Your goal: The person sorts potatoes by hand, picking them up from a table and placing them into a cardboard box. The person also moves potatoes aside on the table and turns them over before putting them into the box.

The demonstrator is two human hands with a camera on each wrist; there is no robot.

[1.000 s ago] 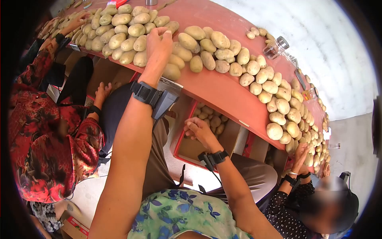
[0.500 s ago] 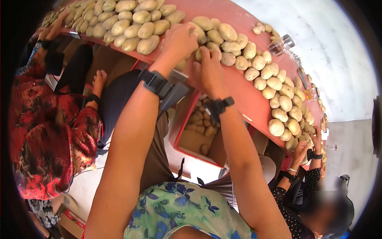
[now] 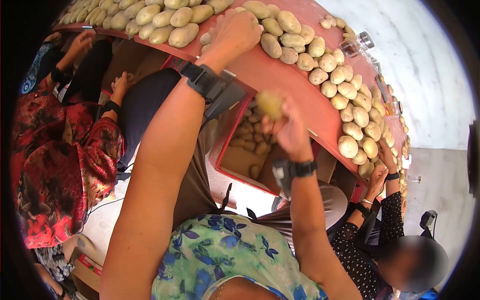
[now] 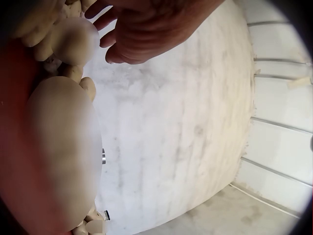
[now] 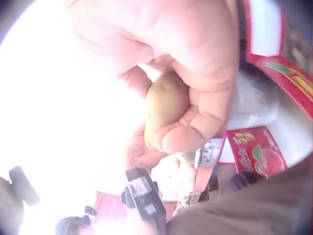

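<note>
- One potato (image 3: 270, 104) is gripped by the right hand (image 3: 290, 127); in the head view it is carried off the fingertips' side, at about 11 o'clock from the palm, near the front edge of the red worktop (image 3: 302, 97).
- From the left hand (image 3: 235, 32), the gripped potato is seen at about 5 o'clock, well apart; the right hand is much the nearer of the two.
- In the right wrist view its long axis is tilted from about 1 o'clock to 7 o'clock. It is enclosed by curled fingers, with part of its side left exposed.
- Its skin is seen as smooth and yellow-brown, its shape as oval and slightly tapered at the lower end. In the head view it is blurred.
- The hands are held apart. The left hand is placed beside the potatoes at the worktop's edge; in the left wrist view its fingers are loosely bent and parted, and nothing is seen gripped by them. Whether a potato is touched by it cannot be told.
- A potato heap (image 3: 182, 35) is spread at about 9 o'clock from the left hand, and a curved potato row (image 3: 347, 90) is laid from 12 round to 4 o'clock of the gripped potato.
- At about 7 o'clock from that potato, lower down, a red-rimmed box (image 3: 237, 160) is seen, partly filled with potatoes.
</note>
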